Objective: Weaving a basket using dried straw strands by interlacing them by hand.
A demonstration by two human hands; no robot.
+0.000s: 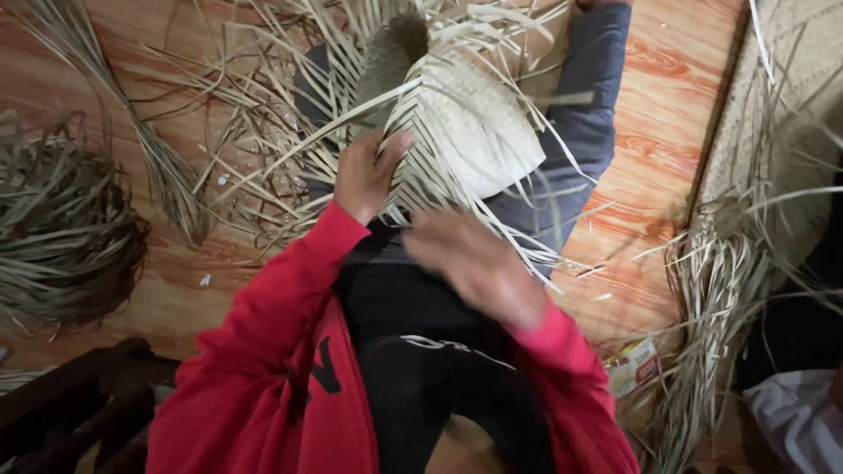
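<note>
1. Orange-brown wood-grain flooring (667,96) fills the background, strewn with loose pale dried palm-leaf strips (255,114).
2. On the person's lap, over blue-grey trouser legs (588,123), lies a half-woven pale straw mat piece (474,123) with a tight plaited centre and long unwoven strips fanning out from its edges.
3. The left hand (364,175), in a red sleeve (281,298), rests on the near left edge of the weave; its fingers are curled and the thumb points up against a few strips, pinching them.
4. The right hand (479,263) is blurred by motion just below the near edge of the weave, fingers loosely spread; whether it has hold of any strip cannot be told.
5. At the left lies a coiled bundle of darker dried leaf strips (61,228), and a long thin sheaf (167,175) runs across the floor beside it.
6. Along the right edge lies a finished woven mat (790,114), with another loose bunch of strips (720,290) spilling over its lower end.
7. A small printed cardboard packet (634,364) lies on the floor near the right elbow.
8. Dark wooden furniture (79,395) shows at the lower left corner.
</note>
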